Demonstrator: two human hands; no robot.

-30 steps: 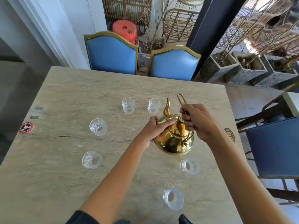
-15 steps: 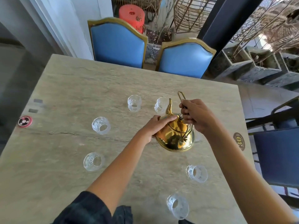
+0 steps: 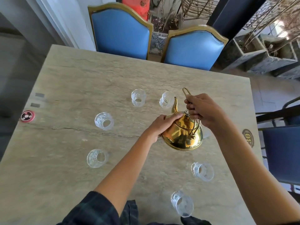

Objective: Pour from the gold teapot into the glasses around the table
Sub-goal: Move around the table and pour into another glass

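The gold teapot [image 3: 182,135] is lifted above the stone table [image 3: 73,82], tipped away from me. Its spout points at the far right glass [image 3: 166,100]. My right hand [image 3: 204,110] grips the wire handle from above. My left hand [image 3: 162,125] presses on the lid and left side of the pot. Several clear cut glasses stand in a ring: one at the far middle [image 3: 138,97], two on the left [image 3: 103,121] [image 3: 97,158], two near me on the right [image 3: 202,171] [image 3: 182,203]. I cannot tell whether liquid is flowing.
Two blue chairs with gold frames [image 3: 121,30] [image 3: 194,46] stand at the far edge, and another blue seat [image 3: 282,150] is at the right. A round red coaster [image 3: 27,116] lies near the left edge. A gold oval number badge [image 3: 248,138] marks the right edge.
The teapot has moved a little farther from me and tipped more, bringing its spout up to the far right glass. Both hands kept their hold. My view has tilted down.
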